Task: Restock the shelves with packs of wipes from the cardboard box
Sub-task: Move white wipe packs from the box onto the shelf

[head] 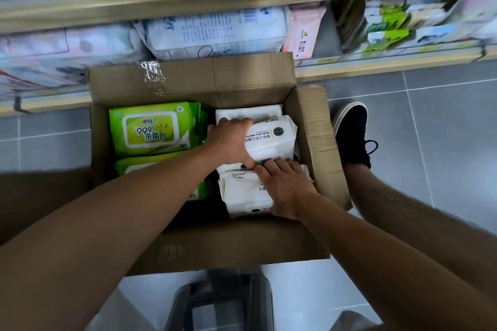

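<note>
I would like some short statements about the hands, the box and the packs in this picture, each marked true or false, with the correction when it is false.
1. The left hand grips a white pack of wipes inside the cardboard box. True.
2. The green packs lie in the right half of the box. False: they lie in the left half; the white packs are on the right.
3. The right hand rests on another white pack, nearer the person. True.
4. The box stands on a shelf. False: it stands on the grey tiled floor, in front of the lowest shelf.
5. The box flaps are taped shut. False: the box is open, flaps folded outward.
</note>
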The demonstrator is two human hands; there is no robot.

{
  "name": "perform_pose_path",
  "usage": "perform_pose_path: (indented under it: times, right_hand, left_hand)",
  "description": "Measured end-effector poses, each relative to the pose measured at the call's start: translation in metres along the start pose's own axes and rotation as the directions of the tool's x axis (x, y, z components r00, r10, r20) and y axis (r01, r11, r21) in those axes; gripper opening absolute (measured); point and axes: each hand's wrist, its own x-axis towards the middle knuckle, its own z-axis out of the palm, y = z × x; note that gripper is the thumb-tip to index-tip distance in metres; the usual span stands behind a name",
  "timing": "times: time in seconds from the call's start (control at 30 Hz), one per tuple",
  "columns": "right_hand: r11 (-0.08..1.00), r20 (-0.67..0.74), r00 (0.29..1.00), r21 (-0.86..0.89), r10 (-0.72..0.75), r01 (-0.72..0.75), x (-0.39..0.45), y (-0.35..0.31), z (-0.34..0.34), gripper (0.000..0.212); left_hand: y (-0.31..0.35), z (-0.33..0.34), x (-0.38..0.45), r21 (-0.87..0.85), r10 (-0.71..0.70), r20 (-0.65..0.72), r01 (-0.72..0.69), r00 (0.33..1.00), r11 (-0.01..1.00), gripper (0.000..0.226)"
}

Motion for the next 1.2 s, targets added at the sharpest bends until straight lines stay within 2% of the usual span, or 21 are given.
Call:
perform_pose_path:
  times: [0.13,0.23,0.33,0.4,0.5,0.7,0.9,1.0,1.2]
  right_hand:
    - [1.0,0.0,1.0,0.0,0.002,-0.002,-0.008,-0.004,-0.007,0.1]
    - [1.0,-0.035,0.999,0.018,0.026,-0.025,-0.022,-0.009,-0.02,0.097]
    - [0.996,-0.076,0.994,0.051,0.073,-0.069,-0.037,-0.016,-0.037,0.094]
    - [0.993,-0.106,0.989,0.064,0.106,-0.099,-0.047,-0.021,-0.05,0.096]
    - [0.987,-0.168,0.974,0.065,0.153,-0.144,-0.063,-0.028,-0.072,0.097]
    - [0.967,-0.273,0.928,0.087,0.254,-0.239,-0.082,-0.037,-0.115,0.097]
    - [0.941,-0.433,0.835,0.147,0.339,-0.305,-0.089,-0.028,-0.162,0.096]
    - [0.927,-0.49,0.787,0.189,0.375,-0.324,-0.087,-0.019,-0.186,0.097]
    - [0.904,-0.543,0.722,0.245,0.428,-0.351,-0.078,-0.001,-0.227,0.096]
  left_hand:
    - [-0.005,-0.014,-0.024,-0.009,-0.049,-0.115,0.048,0.992,0.999,0.103]
    - [-0.017,-0.035,-0.047,-0.157,-0.117,-0.196,0.086,0.974,0.984,0.103]
    - [-0.026,-0.063,-0.075,-0.284,-0.161,-0.313,0.07,0.936,0.956,0.094]
    - [-0.03,-0.081,-0.091,-0.311,-0.18,-0.373,0.06,0.91,0.949,0.09]
    - [-0.037,-0.107,-0.118,-0.325,-0.177,-0.449,0.024,0.876,0.945,0.098]
    - [-0.052,-0.144,-0.165,-0.347,-0.234,-0.525,0.045,0.818,0.937,0.1]
    - [-0.064,-0.177,-0.196,-0.403,-0.298,-0.589,0.047,0.751,0.914,0.095]
    - [-0.069,-0.191,-0.199,-0.387,-0.312,-0.602,0.073,0.735,0.919,0.102]
    - [-0.072,-0.215,-0.198,-0.388,-0.325,-0.623,0.079,0.712,0.918,0.1]
